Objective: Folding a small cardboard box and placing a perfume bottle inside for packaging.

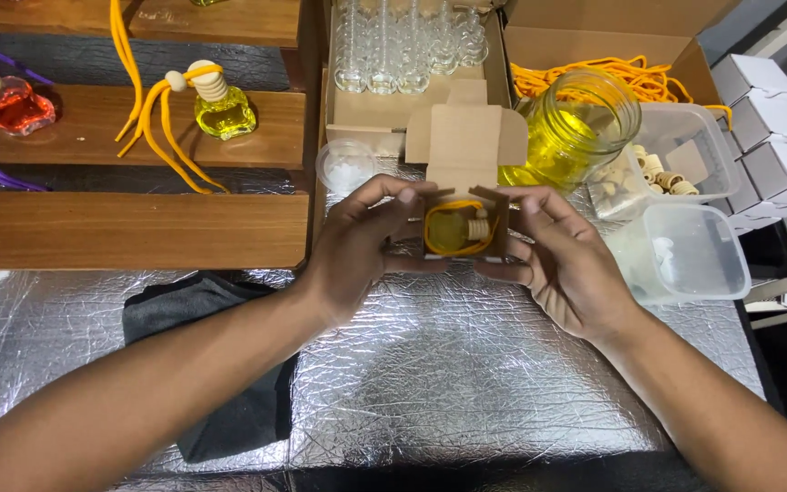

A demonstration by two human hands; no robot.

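While both forearms reach in from the lower corners, the left hand [357, 246] and right hand [562, 260] meet at frame centre, each grip pinching a side of the small open box [463, 196], which holds a yellow bottle [453, 232] above the foil-covered worktop [448, 364].

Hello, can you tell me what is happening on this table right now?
A person holds a small open cardboard box between the left hand and right hand. A small bottle of yellow liquid with an orange cord sits inside it, flaps still up. A glass jar of yellow liquid stands behind.
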